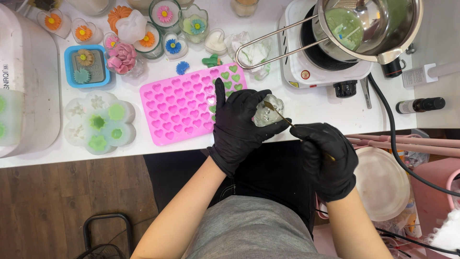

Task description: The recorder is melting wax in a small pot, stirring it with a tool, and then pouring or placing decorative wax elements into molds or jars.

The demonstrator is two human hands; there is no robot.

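Observation:
Both my hands wear black gloves. My left hand (237,125) grips a small clear silicone mould (268,111) over the table's front edge, index finger pointing up across the pink heart mould tray (182,103). My right hand (328,160) holds a thin brass-coloured metal tool (280,116) whose tip rests in the clear mould. Several heart cavities at the pink tray's upper right hold green wax.
A steel pouring pot (371,29) with green wax sits on a white hot plate (314,67); its wire handle reaches left. A white flower mould (98,124), blue tray (86,67), flower candles, dark bottle (421,104) and black cable (395,139) surround them.

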